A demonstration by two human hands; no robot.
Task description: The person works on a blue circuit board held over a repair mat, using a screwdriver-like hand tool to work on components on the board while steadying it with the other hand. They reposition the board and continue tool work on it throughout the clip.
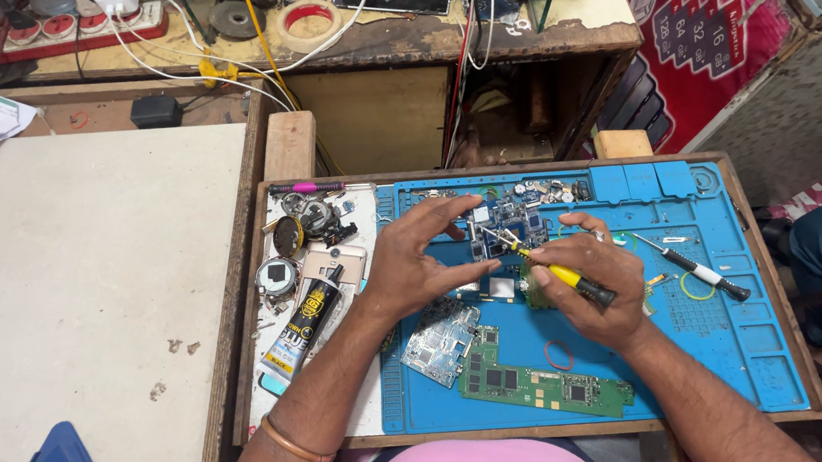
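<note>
The right hand [592,284] gripped a yellow-handled screwdriver [547,266], its long axis slanting with the tip pointing up-left onto a small blue circuit board [506,222]. The left hand [419,260] spread open-fingered over that board, fingertips steadying it on the blue mat [742,330].

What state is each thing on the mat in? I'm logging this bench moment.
left hand: fingers spread, steadying the blue circuit board
right hand: gripping the yellow screwdriver, tip on the board
black screwdriver: lying unused
green circuit board: lying flat
glue tube: lying, capped
</note>
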